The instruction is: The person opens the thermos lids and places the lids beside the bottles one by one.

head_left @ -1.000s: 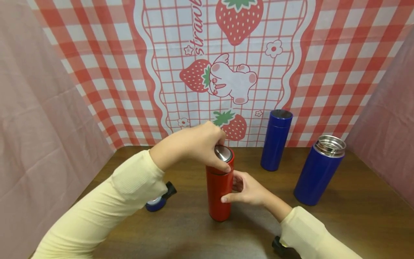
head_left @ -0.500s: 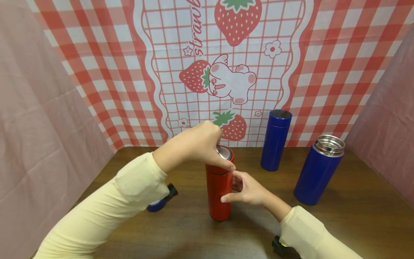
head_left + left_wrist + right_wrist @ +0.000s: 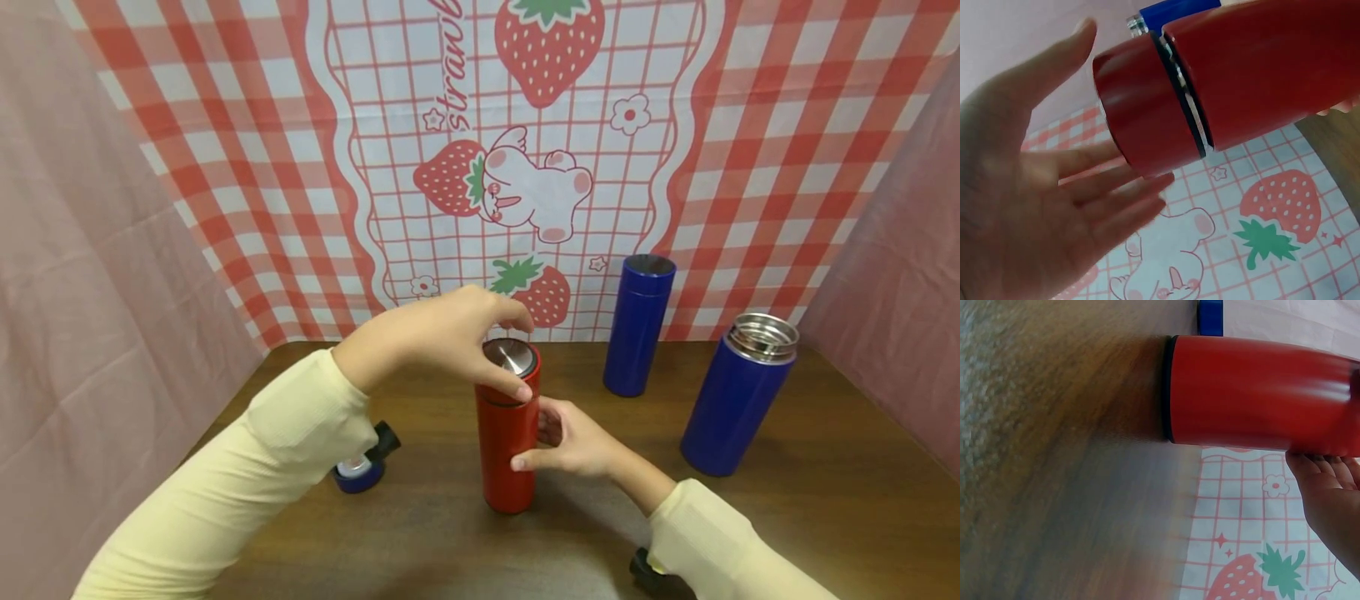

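The red bottle (image 3: 507, 450) stands upright on a brown wood-grain table (image 3: 427, 550). The right hand (image 3: 576, 437) is clamped round its body from 4 o'clock; the left hand (image 3: 453, 337), fingers apart, hangs loosely about its cap (image 3: 1147, 106) from 11 o'clock. A round blue-rimmed piece (image 3: 360, 481) lies at 9, a slim blue bottle (image 3: 635, 333) at 2, an open-mouthed blue bottle (image 3: 735, 408) at 3. Pink cloth (image 3: 127, 292) flanks the checked backdrop (image 3: 787, 167) at 12, which reads "strawb" sideways, cut off.
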`<act>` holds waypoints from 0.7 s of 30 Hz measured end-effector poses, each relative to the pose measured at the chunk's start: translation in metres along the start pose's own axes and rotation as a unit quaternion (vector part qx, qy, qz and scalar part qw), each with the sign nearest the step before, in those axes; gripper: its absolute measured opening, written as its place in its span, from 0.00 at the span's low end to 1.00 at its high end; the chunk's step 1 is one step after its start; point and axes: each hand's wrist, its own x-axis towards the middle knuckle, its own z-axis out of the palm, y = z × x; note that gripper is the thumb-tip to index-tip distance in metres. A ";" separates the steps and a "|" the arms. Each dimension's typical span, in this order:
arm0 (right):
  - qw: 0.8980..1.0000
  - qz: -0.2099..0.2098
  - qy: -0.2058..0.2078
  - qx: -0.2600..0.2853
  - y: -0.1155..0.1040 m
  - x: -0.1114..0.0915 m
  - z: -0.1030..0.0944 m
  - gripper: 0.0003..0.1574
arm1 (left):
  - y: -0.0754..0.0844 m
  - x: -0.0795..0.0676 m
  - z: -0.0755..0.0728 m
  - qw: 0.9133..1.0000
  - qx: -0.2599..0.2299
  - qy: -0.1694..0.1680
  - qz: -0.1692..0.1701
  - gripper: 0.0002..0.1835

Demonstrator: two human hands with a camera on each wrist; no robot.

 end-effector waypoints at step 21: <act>1.000 0.011 0.011 0.008 0.000 0.001 0.002 0.35 | -0.019 0.002 -0.001 0.987 -0.105 -0.073 0.097 0.33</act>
